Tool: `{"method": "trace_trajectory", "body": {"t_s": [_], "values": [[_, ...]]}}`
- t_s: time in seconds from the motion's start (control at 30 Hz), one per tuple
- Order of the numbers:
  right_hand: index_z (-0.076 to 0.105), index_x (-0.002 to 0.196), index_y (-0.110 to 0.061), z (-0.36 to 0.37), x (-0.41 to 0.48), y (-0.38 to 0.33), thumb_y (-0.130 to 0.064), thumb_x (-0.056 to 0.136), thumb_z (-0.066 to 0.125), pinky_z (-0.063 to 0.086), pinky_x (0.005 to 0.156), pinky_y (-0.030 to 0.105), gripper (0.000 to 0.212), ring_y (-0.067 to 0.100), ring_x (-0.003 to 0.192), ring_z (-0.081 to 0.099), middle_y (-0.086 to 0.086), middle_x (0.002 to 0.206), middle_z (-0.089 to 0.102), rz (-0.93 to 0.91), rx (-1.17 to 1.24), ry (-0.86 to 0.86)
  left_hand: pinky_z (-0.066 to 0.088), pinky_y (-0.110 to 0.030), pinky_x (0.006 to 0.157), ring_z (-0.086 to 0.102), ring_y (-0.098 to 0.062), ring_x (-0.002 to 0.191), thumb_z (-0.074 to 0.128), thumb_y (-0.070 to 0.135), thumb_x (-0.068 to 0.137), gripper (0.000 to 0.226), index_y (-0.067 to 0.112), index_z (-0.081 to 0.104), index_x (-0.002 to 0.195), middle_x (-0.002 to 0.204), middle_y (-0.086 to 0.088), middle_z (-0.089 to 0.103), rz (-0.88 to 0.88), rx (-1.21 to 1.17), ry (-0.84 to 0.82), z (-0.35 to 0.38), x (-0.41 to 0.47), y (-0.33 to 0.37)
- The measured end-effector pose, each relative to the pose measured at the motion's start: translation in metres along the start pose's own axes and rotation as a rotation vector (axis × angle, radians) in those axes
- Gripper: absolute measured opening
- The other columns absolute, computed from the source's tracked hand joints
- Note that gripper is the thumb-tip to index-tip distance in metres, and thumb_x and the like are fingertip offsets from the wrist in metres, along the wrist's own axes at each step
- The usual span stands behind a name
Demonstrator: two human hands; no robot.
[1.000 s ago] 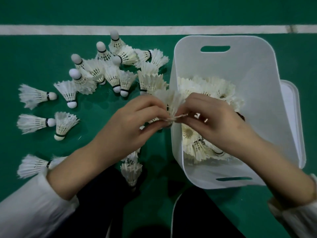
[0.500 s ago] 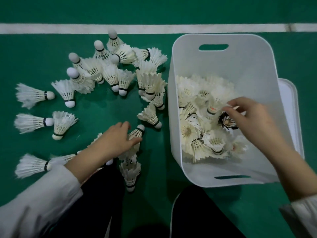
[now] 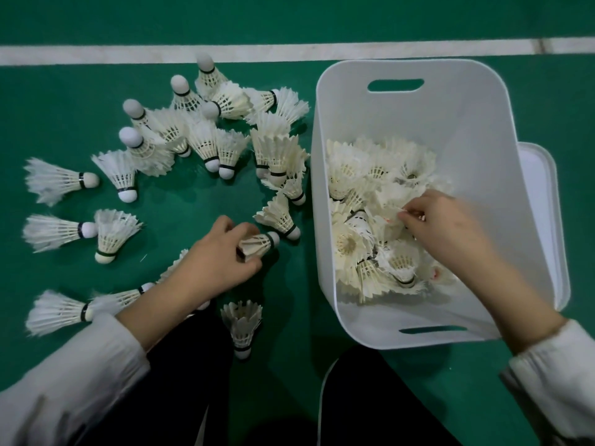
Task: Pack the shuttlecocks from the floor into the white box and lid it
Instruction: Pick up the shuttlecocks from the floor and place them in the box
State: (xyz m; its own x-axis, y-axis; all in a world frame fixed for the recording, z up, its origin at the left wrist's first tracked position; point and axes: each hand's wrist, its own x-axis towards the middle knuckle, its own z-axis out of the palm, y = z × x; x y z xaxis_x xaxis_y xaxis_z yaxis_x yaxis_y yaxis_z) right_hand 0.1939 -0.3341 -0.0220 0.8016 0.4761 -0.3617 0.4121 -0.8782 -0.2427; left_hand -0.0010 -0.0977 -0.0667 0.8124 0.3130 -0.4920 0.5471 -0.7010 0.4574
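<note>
Left hand (image 3: 219,262) is palm-down near the floor, fingers curled round one shuttlecock (image 3: 257,244) lying sideways, cork pointing right. Scattered around it are the loose shuttlecocks (image 3: 206,140): frayed white feathers, rounded corks with dark bands, some upright, some tipped over. Next over is the white box (image 3: 450,123), smooth plastic with rounded corners and slot handles. The right hand (image 3: 447,230) is down inside, fingertips pinching feathers of a packed shuttlecock (image 3: 391,220). The lid (image 3: 544,220) pokes out at the box's right side. Green court floor (image 3: 64,107), white line (image 3: 289,49) up top.

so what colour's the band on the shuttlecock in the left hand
Black band on the shuttlecock, behind its white cork; head view.
</note>
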Motion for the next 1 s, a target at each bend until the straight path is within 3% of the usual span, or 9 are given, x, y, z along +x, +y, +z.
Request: {"method": "trace_trajectory", "body": {"t_s": [0.2, 0.33, 0.47, 0.53, 0.6, 0.67, 0.77, 0.87, 1.0], "values": [[0.066, 0.105, -0.008, -0.002, 0.004, -0.006, -0.024, 0.092, 0.052, 0.034, 0.072, 0.026, 0.025, 0.018, 0.082, 0.046, 0.004, 0.097, 0.053, -0.012, -0.039, -0.018, 0.035, -0.028, 0.065, 0.050, -0.015, 0.080, 0.069, 0.039, 0.076, 0.044, 0.017, 0.041, 0.102, 0.096, 0.000, 0.050, 0.077, -0.140, 0.145, -0.017, 0.002, 0.014], [0.045, 0.130, -0.020, -0.013, -0.011, -0.016, -0.031, 0.090, 0.053, 0.035, 0.073, 0.027, 0.042, 0.024, 0.091, 0.057, 0.006, 0.125, 0.044, -0.035, -0.063, 0.001, 0.033, -0.023, 0.075, 0.046, -0.010, 0.091, 0.063, 0.050, 0.078, 0.049, 0.025, 0.047, 0.118, 0.107, 0.004, 0.049, 0.114, -0.129, 0.129, -0.021, -0.001, 0.016], [0.057, 0.116, -0.020, -0.038, -0.036, -0.048, -0.027, 0.090, 0.052, 0.046, 0.070, 0.030, 0.028, 0.009, 0.073, 0.057, -0.006, 0.113, 0.048, -0.254, 0.132, 0.222, 0.043, -0.030, 0.081, 0.053, -0.013, 0.097, 0.052, 0.063, 0.078, 0.060, 0.028, 0.043, 0.126, 0.119, 0.005, 0.055, 0.086, -0.105, 0.073, -0.022, -0.004, 0.013], [0.063, 0.106, -0.016, -0.048, -0.046, -0.074, -0.022, 0.090, 0.052, 0.043, 0.067, 0.020, 0.020, 0.004, 0.070, 0.053, -0.004, 0.105, 0.053, -0.440, 0.232, 0.238, 0.046, -0.032, 0.084, 0.056, -0.015, 0.098, 0.051, 0.065, 0.077, 0.062, 0.028, 0.042, 0.127, 0.119, 0.004, 0.057, 0.086, -0.109, 0.063, -0.024, -0.006, 0.012], [0.065, 0.103, -0.011, -0.043, -0.050, -0.100, -0.014, 0.087, 0.054, 0.043, 0.067, 0.018, 0.019, 0.010, 0.077, 0.056, 0.003, 0.104, 0.057, -0.647, 0.240, 0.181, 0.046, -0.032, 0.082, 0.056, -0.014, 0.095, 0.051, 0.067, 0.075, 0.064, 0.030, 0.040, 0.127, 0.118, 0.006, 0.057, 0.100, -0.111, 0.059, -0.026, -0.009, 0.014], [0.062, 0.106, -0.008, -0.025, -0.046, -0.120, -0.005, 0.081, 0.058, 0.052, 0.068, 0.032, 0.025, 0.022, 0.088, 0.059, 0.010, 0.108, 0.058, -0.801, 0.138, 0.069, 0.046, -0.031, 0.077, 0.055, -0.008, 0.086, 0.052, 0.067, 0.072, 0.063, 0.033, 0.041, 0.124, 0.111, 0.011, 0.057, 0.151, -0.145, 0.067, -0.030, -0.013, 0.017], [0.055, 0.112, -0.009, 0.011, -0.032, -0.140, 0.005, 0.073, 0.063, 0.053, 0.070, 0.047, 0.041, 0.035, 0.098, 0.055, 0.014, 0.125, 0.049, -0.862, -0.056, -0.169, 0.039, -0.025, 0.065, 0.053, -0.002, 0.071, 0.059, 0.056, 0.072, 0.053, 0.032, 0.042, 0.117, 0.095, 0.016, 0.055, 0.228, -0.193, 0.088, -0.038, -0.018, 0.018], [0.053, 0.107, -0.006, 0.030, -0.019, -0.152, 0.004, 0.075, 0.060, 0.051, 0.075, 0.049, 0.034, 0.036, 0.101, 0.052, 0.015, 0.128, 0.041, -0.900, -0.161, -0.276, 0.042, -0.027, 0.071, 0.057, -0.010, 0.081, 0.063, 0.048, 0.074, 0.054, 0.029, 0.040, 0.120, 0.104, 0.011, 0.058, 0.255, -0.162, 0.089, -0.046, -0.020, 0.009], [0.052, 0.109, -0.006, 0.033, -0.013, -0.161, -0.010, 0.086, 0.057, 0.050, 0.073, 0.046, 0.024, 0.030, 0.102, 0.049, 0.012, 0.121, 0.042, -0.889, -0.253, -0.299, 0.044, -0.022, 0.074, 0.060, -0.006, 0.083, 0.070, 0.050, 0.072, 0.066, 0.030, 0.038, 0.126, 0.113, 0.010, 0.058, 0.205, -0.268, 0.011, -0.051, -0.022, -0.004]]}}
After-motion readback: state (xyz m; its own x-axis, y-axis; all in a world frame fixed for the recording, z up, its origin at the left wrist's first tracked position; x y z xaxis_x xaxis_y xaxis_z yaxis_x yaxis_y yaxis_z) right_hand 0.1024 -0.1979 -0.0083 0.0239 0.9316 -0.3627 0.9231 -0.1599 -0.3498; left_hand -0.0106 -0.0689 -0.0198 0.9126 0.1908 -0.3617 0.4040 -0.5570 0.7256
